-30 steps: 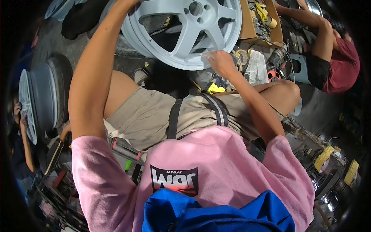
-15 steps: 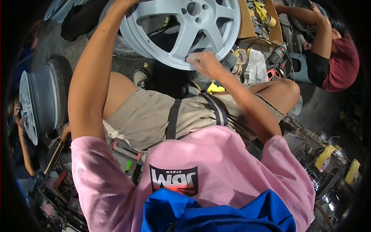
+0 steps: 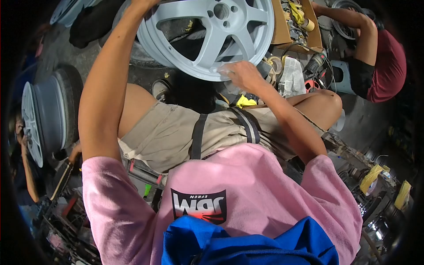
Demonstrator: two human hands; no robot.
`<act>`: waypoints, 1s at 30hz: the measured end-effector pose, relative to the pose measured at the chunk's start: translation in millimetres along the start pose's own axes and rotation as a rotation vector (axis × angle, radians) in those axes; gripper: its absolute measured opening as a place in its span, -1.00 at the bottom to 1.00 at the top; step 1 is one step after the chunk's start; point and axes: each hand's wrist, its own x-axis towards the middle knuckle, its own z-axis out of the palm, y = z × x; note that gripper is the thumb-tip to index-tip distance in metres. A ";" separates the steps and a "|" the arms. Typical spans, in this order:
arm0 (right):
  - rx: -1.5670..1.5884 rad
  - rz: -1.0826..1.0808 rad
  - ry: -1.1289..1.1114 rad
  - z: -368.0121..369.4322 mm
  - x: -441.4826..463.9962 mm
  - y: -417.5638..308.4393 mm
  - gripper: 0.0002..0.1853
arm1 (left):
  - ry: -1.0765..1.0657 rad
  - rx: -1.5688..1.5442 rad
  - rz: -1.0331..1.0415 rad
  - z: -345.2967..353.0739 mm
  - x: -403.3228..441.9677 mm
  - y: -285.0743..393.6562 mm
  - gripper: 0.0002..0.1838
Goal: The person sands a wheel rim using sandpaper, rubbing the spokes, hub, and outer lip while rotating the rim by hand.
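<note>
A light grey car wheel rim [image 3: 207,53] with several spokes stands tilted in front of my crossed legs. My right hand [image 3: 245,76] is at its near lower lip, fingers bent and pressed together. Between those fingertips and the lip shows a small pale sheet [image 3: 225,70], its material too blurred to name. My left hand [image 3: 148,2] is at the rim's upper left side, mostly cut off by the top of the view, so its fingers are hidden.
An open cardboard box [image 3: 316,39] of tape and scraps stands at right, near a power tool [image 3: 314,64] and newspaper [image 3: 291,79]. A co-worker in a maroon shirt [image 3: 391,66] sits beyond. At left, another person's hands touch a second wheel [image 3: 48,110].
My right hand has slid slightly right along the rim's lower lip, with the pale sheet at its fingertips. My left arm and the rim have barely moved. The maroon-shirted co-worker has leaned forward.
</note>
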 end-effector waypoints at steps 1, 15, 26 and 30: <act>-0.049 -0.010 0.004 4.2 -3.1 12.1 -0.77 | -0.007 0.004 -0.013 -0.8 -2.4 -1.3 -0.52; -0.205 -0.005 -0.074 -2.0 6.8 -10.8 -0.77 | 0.002 -0.004 -0.021 -4.4 -3.2 7.0 -0.50; 0.114 0.115 -0.028 -5.0 7.0 -45.7 -0.74 | 0.017 -0.009 0.029 -4.2 -2.5 3.8 -0.56; -0.143 -0.080 0.042 9.0 -7.4 19.6 -0.72 | 0.015 -0.030 0.029 -1.3 -2.9 -3.9 -0.57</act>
